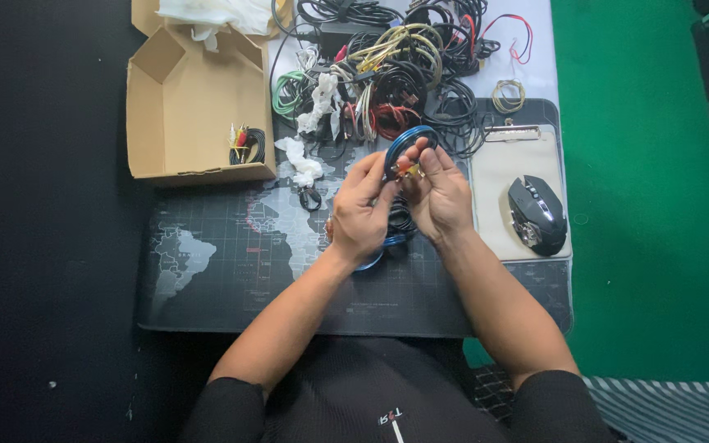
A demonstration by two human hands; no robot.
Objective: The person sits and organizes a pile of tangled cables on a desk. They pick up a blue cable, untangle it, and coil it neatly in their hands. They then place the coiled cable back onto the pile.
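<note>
Both hands — left hand [360, 215] and right hand [439, 197] — pinch a coiled blue cable [404, 143] above the counter [248, 271]. One bundled cable [245, 144] lies in the cardboard box [182, 98]; the tangled pile [395, 74] remains unsorted.

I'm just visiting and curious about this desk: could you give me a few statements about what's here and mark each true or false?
1. Both hands, left hand and right hand, hold a coiled blue cable. True.
2. The cardboard box is empty. False: a small coiled cable with coloured plugs lies in it.
3. A black computer mouse sits on a beige pad right of the hands. True.
4. The cable pile lies on the green surface. False: it lies at the desk's far end.
</note>
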